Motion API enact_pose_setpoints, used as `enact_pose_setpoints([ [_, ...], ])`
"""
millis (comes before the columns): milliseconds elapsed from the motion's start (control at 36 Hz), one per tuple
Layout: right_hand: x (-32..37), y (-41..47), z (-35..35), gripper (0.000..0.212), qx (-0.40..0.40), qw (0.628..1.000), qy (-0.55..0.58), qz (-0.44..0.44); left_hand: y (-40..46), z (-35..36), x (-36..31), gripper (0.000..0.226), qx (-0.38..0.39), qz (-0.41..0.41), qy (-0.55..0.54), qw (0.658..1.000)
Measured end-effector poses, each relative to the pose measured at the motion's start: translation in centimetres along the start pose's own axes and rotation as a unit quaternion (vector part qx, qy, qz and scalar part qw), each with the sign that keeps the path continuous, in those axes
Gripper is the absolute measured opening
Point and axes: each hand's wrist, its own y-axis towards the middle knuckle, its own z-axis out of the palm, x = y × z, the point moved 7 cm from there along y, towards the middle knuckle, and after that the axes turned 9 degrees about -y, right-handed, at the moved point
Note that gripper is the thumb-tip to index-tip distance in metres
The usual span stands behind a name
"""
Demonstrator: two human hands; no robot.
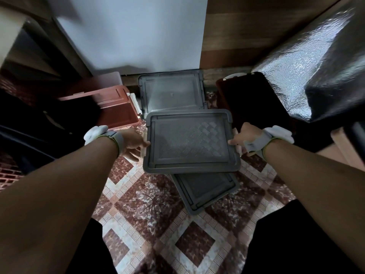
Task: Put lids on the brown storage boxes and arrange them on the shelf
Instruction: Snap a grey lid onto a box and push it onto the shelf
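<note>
A patterned tile floor (150, 210), in brown and cream diamonds, lies below a white wall panel (134, 32) and wood-grain boards. A crinkled silver-foil covering (308, 62) fills the right side. An open brown storage box (116, 109) sits left; a darker one (254, 101) sits right. The held grey lid (190, 141), rectangular with a woven-relief centre and raised rim, hangs above the floor. The left hand (136, 142) and right hand (242, 136) clamp its short edges. Two more grey lids (171, 93) (205, 191) lie beneath it.
</note>
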Motion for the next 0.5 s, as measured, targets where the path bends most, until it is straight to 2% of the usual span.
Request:
enact_pose_setpoints([
  [56,-0.2,0.4,0.1,0.032,-0.004,1.000,0.005,-0.015,0.0,0.2,0.0,0.030,0.001,0.000,0.003,1.000],
  [250,-0.7,1.4,1.3,0.022,0.005,0.999,0.030,-0.040,0.6,0.4,-0.1,0.030,-0.004,0.013,-0.036,0.999],
  [361,-1.6,-0.1,2.7,0.047,0.098,0.992,0.072,-0.015,0.7,0.6,-0.6,0.027,-0.010,0.034,-0.050,0.998],
  [389,-1.7,-0.4,2.6,0.047,0.106,0.991,0.075,-0.013,0.8,0.7,-0.7,0.027,-0.007,0.036,-0.055,0.998],
  [444,-2.4,-0.8,2.1,0.029,0.083,0.992,0.098,0.011,0.9,1.2,-1.1,0.027,0.005,0.046,-0.054,0.997],
  [500,-2.7,-1.3,1.6,0.025,0.067,0.990,0.124,0.019,0.8,1.4,-1.3,0.028,0.003,0.076,-0.054,0.996],
])
